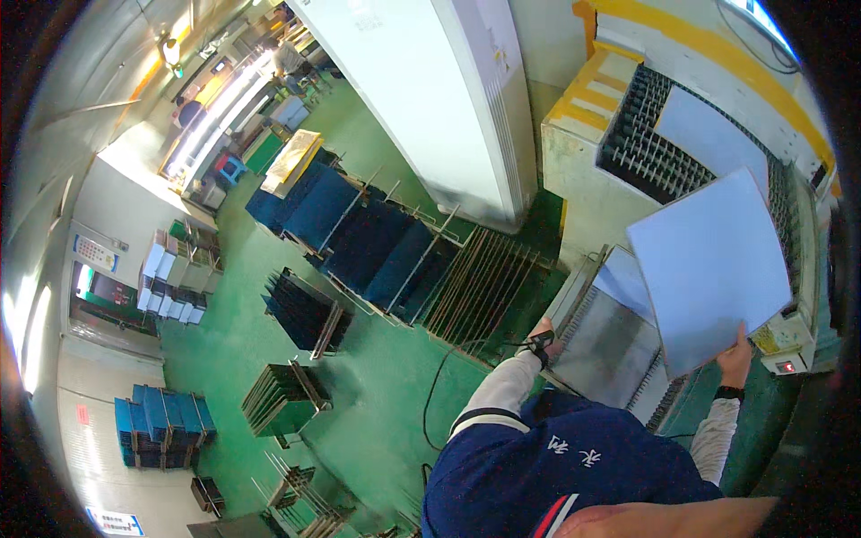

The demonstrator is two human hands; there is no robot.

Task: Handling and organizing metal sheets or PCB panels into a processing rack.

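My right hand point(735, 359) is closed on the lower right edge of a large pale blue-white flat panel point(713, 269). The panel is tilted over a machine bed with rows of dark rollers point(650, 143). A second pale panel point(708, 125) lies on those rollers behind it. At the near side edge of a slotted rack point(601, 345) is my left hand point(547, 343), with a black corded band on the wrist; its fingers are mostly hidden. Inside the rack, another pale sheet point(625, 280) shows partly behind the held panel.
Dark blue panels in wire racks point(377, 251) stand left of the tall white cabinet point(439, 99). More racks point(282, 399) stand on the green floor. A black cord point(429, 394) runs down from my left wrist. Farther back, people point(289, 61) are near a bright bench.
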